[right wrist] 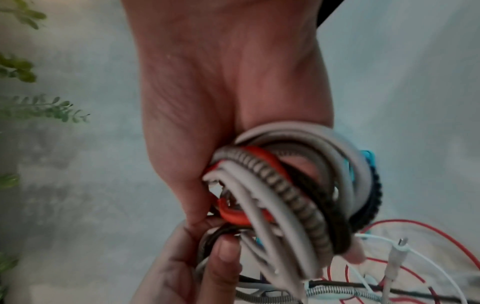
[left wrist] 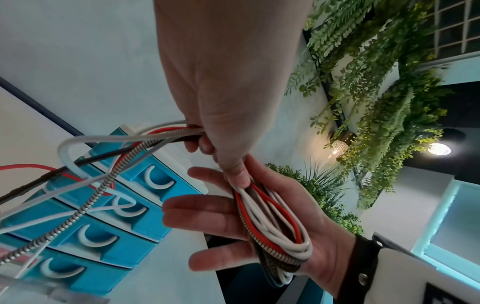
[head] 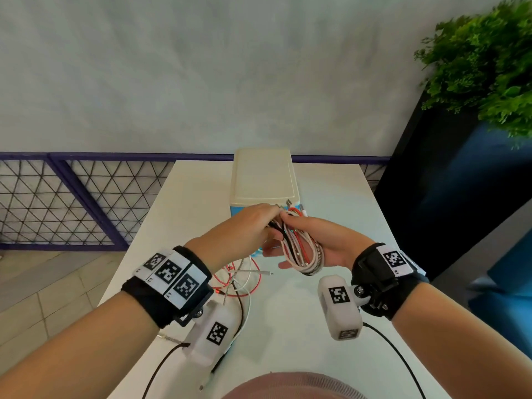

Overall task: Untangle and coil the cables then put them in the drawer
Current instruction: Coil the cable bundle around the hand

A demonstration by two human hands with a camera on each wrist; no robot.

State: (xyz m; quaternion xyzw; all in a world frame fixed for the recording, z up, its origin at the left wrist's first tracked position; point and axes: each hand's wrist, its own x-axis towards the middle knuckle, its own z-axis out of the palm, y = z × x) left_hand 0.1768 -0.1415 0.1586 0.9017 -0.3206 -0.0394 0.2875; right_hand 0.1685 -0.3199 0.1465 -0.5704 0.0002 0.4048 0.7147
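A bundle of white, red, black and metal-braided cables is looped into a coil [head: 299, 250] lying in my right hand [head: 325, 243], palm up, thumb pressing its top. The left wrist view shows the coil [left wrist: 272, 222] across that palm [left wrist: 221, 216] with the fingers stretched out. My left hand [head: 250, 223] grips the strands running off the coil's top; its fingers [left wrist: 205, 142] pinch them. The loose cable ends [head: 244, 279] trail down to the white table [head: 331, 197]. Behind the hands stands the drawer unit [head: 263, 174], cream top, blue drawers [left wrist: 109, 218] all closed.
A purple mesh railing [head: 57, 197] runs along the table's far and left sides. A dark planter column [head: 446, 182] with green foliage [head: 483, 61] stands at the right. The table's left edge drops to a tiled floor [head: 43, 298].
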